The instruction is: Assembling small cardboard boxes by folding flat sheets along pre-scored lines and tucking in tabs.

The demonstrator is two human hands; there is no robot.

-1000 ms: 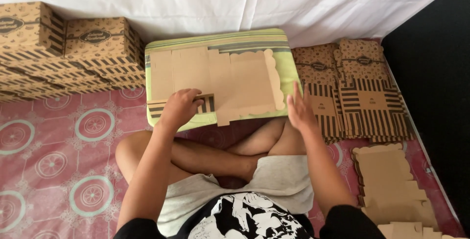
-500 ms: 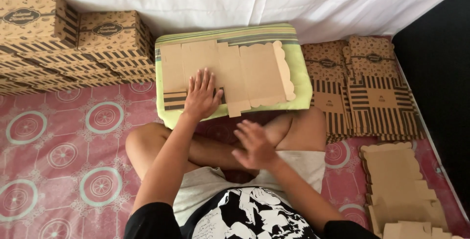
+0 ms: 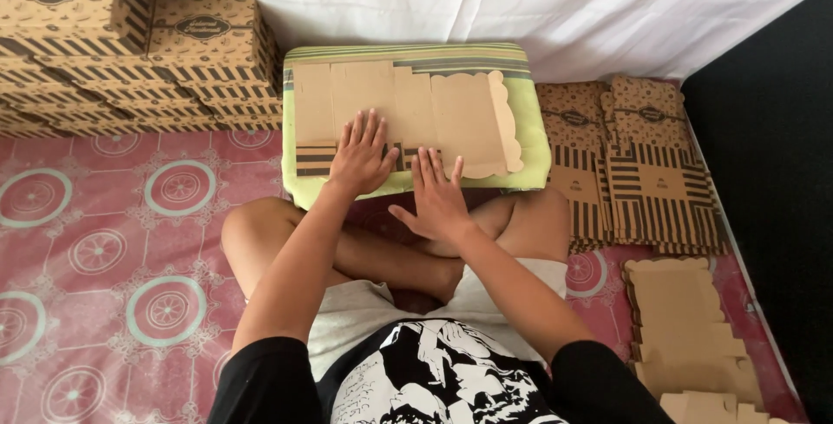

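From the head view, we press our left hand [image 3: 360, 157] flat, fingers spread, on the unfolded cardboard box blank [image 3: 403, 116] lying on the green cushion [image 3: 531, 142]. Our right hand [image 3: 441, 200], open and gripping nothing, rests at the blank's near edge. We judge a flattening step; folding flaps needs both hands.

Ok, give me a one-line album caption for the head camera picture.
Seated cross-legged, both hands, left hand and right hand, press a flat cardboard sheet on a green cushion beside stacked boxes.

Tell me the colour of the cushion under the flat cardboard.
Light green cushion, striped along its far edge; head view.
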